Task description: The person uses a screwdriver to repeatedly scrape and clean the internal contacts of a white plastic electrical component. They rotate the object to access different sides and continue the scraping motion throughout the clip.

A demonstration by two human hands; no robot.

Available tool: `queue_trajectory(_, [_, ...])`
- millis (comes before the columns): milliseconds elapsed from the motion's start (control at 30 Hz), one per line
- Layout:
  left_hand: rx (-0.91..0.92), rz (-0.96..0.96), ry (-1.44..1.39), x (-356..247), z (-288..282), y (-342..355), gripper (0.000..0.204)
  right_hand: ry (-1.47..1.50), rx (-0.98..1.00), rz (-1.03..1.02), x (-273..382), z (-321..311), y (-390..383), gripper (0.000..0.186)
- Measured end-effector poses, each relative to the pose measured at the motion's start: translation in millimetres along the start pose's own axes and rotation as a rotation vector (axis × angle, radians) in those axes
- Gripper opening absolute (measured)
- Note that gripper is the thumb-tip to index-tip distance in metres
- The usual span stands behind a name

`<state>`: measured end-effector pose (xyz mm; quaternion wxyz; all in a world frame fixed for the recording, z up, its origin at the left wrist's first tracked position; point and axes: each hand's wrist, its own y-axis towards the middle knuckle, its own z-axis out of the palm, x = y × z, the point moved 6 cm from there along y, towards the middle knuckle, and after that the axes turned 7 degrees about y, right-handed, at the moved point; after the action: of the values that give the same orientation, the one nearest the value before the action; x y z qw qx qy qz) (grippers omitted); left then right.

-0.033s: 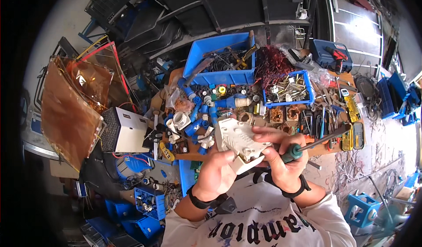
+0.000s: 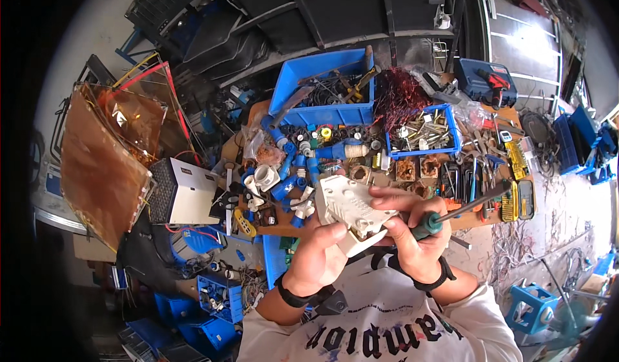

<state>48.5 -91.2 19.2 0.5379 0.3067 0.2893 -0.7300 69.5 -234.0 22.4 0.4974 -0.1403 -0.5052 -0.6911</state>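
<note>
Surface [image 2: 510,115]: cluttered wood
White housing [image 2: 348,201]: clamped between left hand [image 2: 320,259] and right hand [image 2: 419,236]
Screwdriver [image 2: 461,210]: also gripped by right hand, pointing rightward
Grip: nearly unchanged from the earlier picture, so the hold looks steady
Blue fittings [image 2: 284,188]: beyond left hand

Black framed panels [image 2: 351,7] span the top centre; bright glare [image 2: 532,38] whitens a white-barred grey panel [image 2: 509,72], upper right. Pale grey floor [image 2: 551,197] spreads right of the central brown wooden table [image 2: 259,110].

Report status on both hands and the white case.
Left hand gripping white case. Right hand also on it, screwdriver in grip. Case held between them, cluttered bench beyond.
</note>
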Motion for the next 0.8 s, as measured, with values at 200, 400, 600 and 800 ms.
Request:
queue_trajectory(200, [-0.07,-0.013,0.015,0.7,0.5,1.7,0.061,-0.008,-0.132,0.321,-1.4,-4.1,-2.2,0.027])
queue_trajectory(400, [-0.13,0.168,0.058,-12.6,-8.9,3.2,0.059,-0.522,0.166,0.371,26.4,-20.5,-7.6,0.029])
queue_trajectory(600, [-0.25,0.383,0.164,-26.5,-27.1,2.5,0.059,-0.602,0.351,0.58,43.6,-15.6,-20.4,0.038])
queue_trajectory(800, [-0.215,0.36,0.369,-22.8,-28.9,4.3,0.057,-0.689,0.376,0.662,36.3,-19.6,-22.7,0.035])
